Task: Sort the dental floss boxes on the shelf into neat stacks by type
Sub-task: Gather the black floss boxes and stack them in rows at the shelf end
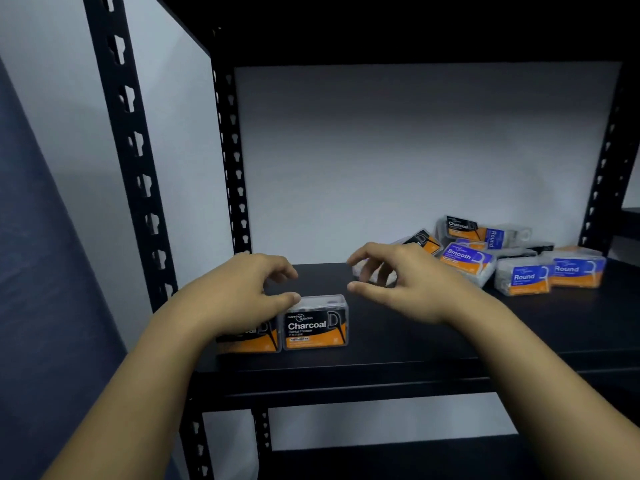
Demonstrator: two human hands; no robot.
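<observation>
I start from the black shelf board (398, 344), my landmark for everything here. Against its back right corner lies the unsorted heap (512, 258): Charcoal, Smooth and Round boxes tumbled over and against one another. Toward the board's front left stand two Charcoal boxes side by side, touching: the right-hand Charcoal box (315, 323) shows its label squarely, while the left-hand Charcoal box (247, 339) is half hidden under my wrist.

My left hand (239, 292) sits over that hidden box, thumb tip touching the top left edge of its neighbour, the other fingers loosely curled above and gripping nothing that I can make out. My right hand (412, 282) hovers above the board between the Charcoal pair and the heap, fingers spread and relaxed, clear of the pair. Something pale and blurred shows behind its fingers; I cannot tell what.

To do this step well, I judge I should square the two boxes flush, labels forward and fronts in line with the board's edge, so later Charcoal boxes stack evenly. Then the right hand should lift the top Charcoal box off the heap cleanly, without dragging its neighbours.
</observation>
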